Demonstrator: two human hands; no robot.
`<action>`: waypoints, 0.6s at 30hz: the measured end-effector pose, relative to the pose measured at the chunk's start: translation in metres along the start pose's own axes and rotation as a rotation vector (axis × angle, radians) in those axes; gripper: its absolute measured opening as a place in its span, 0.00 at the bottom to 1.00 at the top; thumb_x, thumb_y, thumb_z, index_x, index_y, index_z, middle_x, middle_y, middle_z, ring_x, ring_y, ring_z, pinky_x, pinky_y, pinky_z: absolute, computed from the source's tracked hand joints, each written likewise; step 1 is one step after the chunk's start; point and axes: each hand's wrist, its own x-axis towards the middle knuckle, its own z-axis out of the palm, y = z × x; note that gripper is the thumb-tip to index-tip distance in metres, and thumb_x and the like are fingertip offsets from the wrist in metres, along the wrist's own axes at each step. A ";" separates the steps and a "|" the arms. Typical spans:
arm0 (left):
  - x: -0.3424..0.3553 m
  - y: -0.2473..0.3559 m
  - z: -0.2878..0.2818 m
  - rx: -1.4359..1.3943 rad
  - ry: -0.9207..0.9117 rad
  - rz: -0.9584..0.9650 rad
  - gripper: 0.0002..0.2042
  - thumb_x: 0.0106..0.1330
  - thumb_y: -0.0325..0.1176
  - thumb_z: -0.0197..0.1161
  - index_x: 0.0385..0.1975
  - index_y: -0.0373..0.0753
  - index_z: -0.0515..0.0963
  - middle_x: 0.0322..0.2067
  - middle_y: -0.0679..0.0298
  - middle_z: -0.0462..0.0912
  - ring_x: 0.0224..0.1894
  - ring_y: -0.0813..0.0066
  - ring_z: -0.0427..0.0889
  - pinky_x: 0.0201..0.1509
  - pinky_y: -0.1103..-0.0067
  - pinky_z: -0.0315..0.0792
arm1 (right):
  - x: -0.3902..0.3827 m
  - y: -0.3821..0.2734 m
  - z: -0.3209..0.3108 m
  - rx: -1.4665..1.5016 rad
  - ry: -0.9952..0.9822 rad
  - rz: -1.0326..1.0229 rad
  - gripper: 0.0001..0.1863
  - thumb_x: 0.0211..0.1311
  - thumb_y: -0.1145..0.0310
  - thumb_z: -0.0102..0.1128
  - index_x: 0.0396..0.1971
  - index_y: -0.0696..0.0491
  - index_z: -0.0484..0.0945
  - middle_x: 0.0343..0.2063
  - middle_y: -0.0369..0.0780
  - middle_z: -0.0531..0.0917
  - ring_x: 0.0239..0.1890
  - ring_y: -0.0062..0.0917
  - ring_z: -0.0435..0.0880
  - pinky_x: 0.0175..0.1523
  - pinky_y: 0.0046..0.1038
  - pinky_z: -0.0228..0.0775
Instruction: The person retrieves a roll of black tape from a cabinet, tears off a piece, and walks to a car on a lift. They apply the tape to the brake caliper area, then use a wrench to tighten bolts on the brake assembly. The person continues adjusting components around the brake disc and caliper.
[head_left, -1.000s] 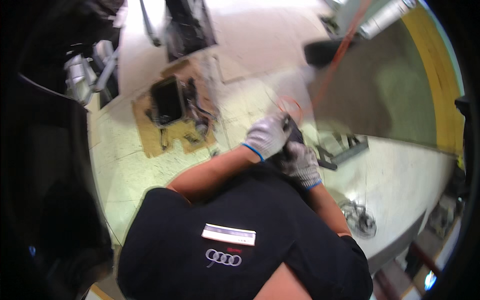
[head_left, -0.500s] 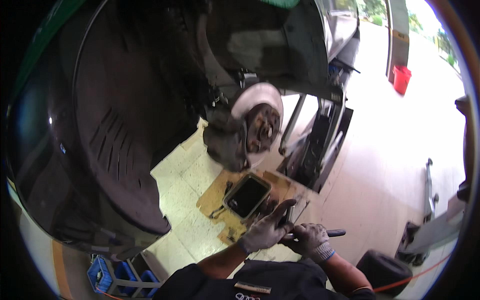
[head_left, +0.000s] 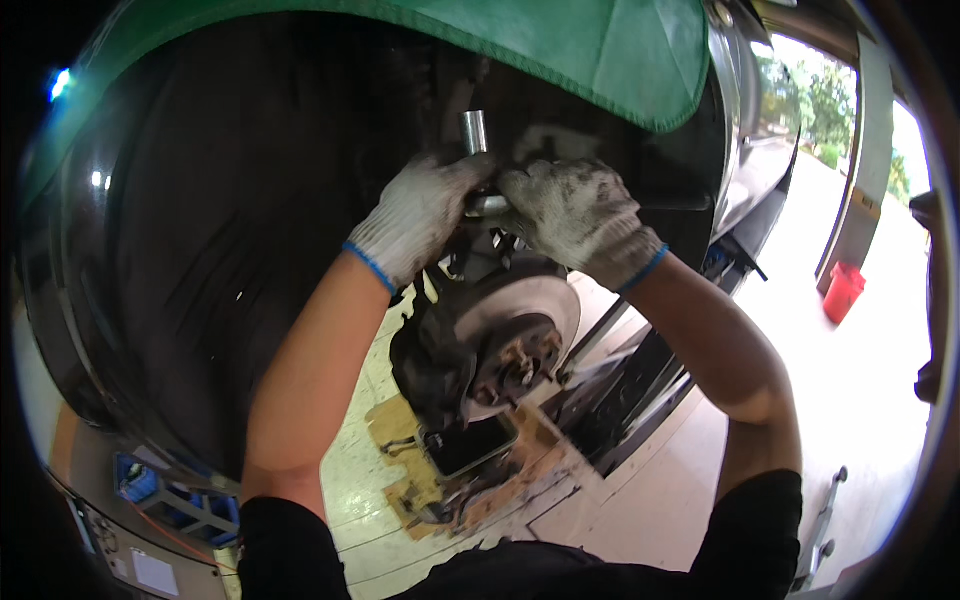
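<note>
Both my hands wear dirty white work gloves with blue cuffs, raised inside the car's dark wheel arch. My left hand (head_left: 422,215) is closed around the lower part of a shiny metal socket (head_left: 474,132), whose open end sticks up above the fingers. Close beside it, my right hand (head_left: 582,215) is closed on a ratchet wrench (head_left: 489,206); its rounded metal head shows between the two hands. The glove hides the ratchet's handle. Below the hands sits the brake disc (head_left: 535,300) with its rusty hub (head_left: 520,362).
A green fender cover (head_left: 600,60) hangs over the top of the arch. On the floor, a dark tray (head_left: 470,446) stands on stained cardboard (head_left: 402,420). Blue bins (head_left: 136,478) are at lower left. A red bucket (head_left: 844,292) stands at the far right.
Both hands have risen from low above the cardboard into the wheel arch, bringing the ratchet up. The view has shifted, so the green cover now shows across the top.
</note>
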 end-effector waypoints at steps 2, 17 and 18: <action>0.019 -0.015 0.004 0.546 -0.102 0.036 0.18 0.60 0.25 0.61 0.52 0.39 0.77 0.36 0.54 0.85 0.36 0.56 0.85 0.41 0.69 0.82 | 0.027 0.015 0.014 0.116 -0.023 0.070 0.23 0.65 0.45 0.59 0.41 0.52 0.80 0.31 0.44 0.85 0.34 0.39 0.87 0.34 0.37 0.80; 0.060 -0.001 0.030 -0.043 0.263 -0.592 0.19 0.62 0.44 0.68 0.40 0.32 0.82 0.31 0.53 0.86 0.36 0.66 0.87 0.43 0.74 0.80 | 0.039 0.033 0.058 -0.069 0.345 -0.065 0.12 0.53 0.64 0.64 0.35 0.54 0.78 0.26 0.44 0.79 0.31 0.39 0.83 0.35 0.36 0.75; 0.060 -0.003 0.031 -0.065 0.292 -0.553 0.19 0.61 0.44 0.68 0.37 0.31 0.82 0.26 0.53 0.86 0.31 0.66 0.88 0.38 0.75 0.81 | 0.046 0.045 0.070 0.056 0.314 -0.055 0.14 0.52 0.62 0.66 0.36 0.54 0.78 0.28 0.45 0.81 0.32 0.39 0.83 0.35 0.35 0.76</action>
